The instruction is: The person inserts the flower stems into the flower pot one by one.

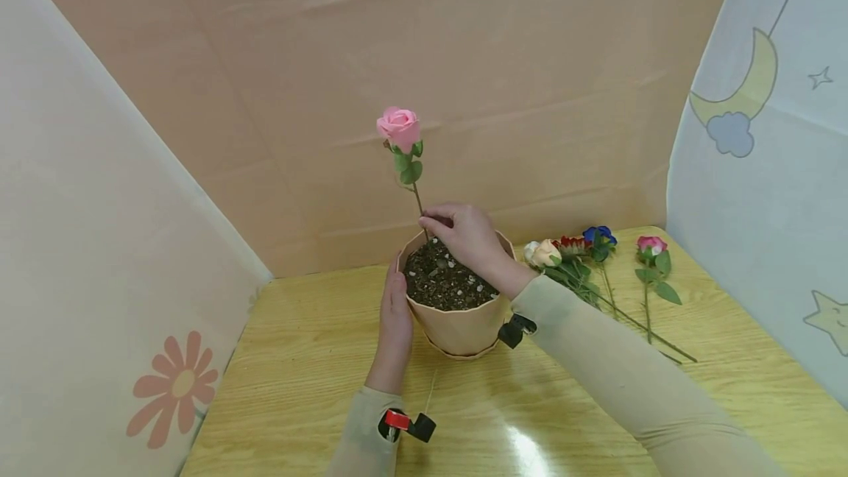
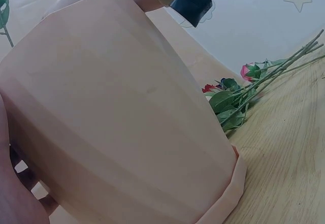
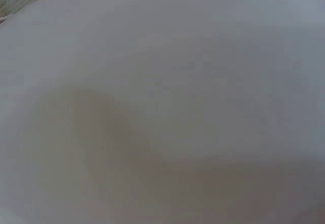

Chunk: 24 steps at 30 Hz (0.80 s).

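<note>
A pink artificial rose (image 1: pixel 400 129) with green leaves stands almost upright, its stem reaching the dark soil (image 1: pixel 450 278) near the back of a peach-coloured flowerpot (image 1: pixel 460 326). Thumb and fingers of my right hand (image 1: pixel 473 238) pinch the stem low down, just above the soil. Against the pot's left side rests my left hand (image 1: pixel 396 315), its fingers lying along the wall. In the left wrist view the pot (image 2: pixel 122 102) fills most of the picture, and part of the left hand (image 2: pixel 18 193) shows at the edge. The right wrist view is blurred and too close to tell anything.
Right of the pot, several artificial flowers lie on the wooden table (image 1: pixel 298 359): a cream rose (image 1: pixel 546 253), red blooms, a blue flower (image 1: pixel 599 235) and a separate deep-pink rose (image 1: pixel 652 245). A peach backdrop (image 1: pixel 298 94) hangs behind, with pale printed cloths on both sides.
</note>
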{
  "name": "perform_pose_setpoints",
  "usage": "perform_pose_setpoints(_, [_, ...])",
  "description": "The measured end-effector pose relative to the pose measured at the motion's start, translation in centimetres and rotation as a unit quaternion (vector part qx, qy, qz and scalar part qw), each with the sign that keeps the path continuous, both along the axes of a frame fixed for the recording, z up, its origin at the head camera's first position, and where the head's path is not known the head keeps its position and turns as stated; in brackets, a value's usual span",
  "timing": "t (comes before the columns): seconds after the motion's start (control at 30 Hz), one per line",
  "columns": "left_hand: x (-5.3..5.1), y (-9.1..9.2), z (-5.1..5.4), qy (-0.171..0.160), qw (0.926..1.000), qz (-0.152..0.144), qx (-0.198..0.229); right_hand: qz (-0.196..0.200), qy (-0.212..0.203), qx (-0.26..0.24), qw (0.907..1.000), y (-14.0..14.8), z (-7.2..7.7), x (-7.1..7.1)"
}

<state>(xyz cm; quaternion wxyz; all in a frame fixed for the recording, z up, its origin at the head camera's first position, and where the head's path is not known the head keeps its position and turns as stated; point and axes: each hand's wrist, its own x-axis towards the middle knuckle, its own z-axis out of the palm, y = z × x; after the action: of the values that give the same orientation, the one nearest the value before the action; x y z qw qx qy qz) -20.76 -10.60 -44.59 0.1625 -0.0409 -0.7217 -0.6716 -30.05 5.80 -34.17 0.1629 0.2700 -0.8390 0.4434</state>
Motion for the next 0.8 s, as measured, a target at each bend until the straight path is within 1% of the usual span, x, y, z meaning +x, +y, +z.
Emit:
perform_pose_setpoints(0.27, [-0.16, -0.21, -0.02, 0.003, 1.0000, -0.004, 0.005, -0.001, -0.014, 0.008, 0.9999, -0.08, 0.15, 0.02])
perform_pose_setpoints(0.6, [0.00, -0.01, 0.07, -0.001, 1.0000, 0.006, -0.001, 0.008, -0.015, 0.020, 0.9996, 0.12, 0.51, 0.38])
perform_pose_setpoints(0.8, [-0.10, -0.16, 0.00, 0.002, 1.0000, 0.001, 0.001, 0.004, -0.030, 0.016, 0.9994, -0.04, 0.29, 0.26])
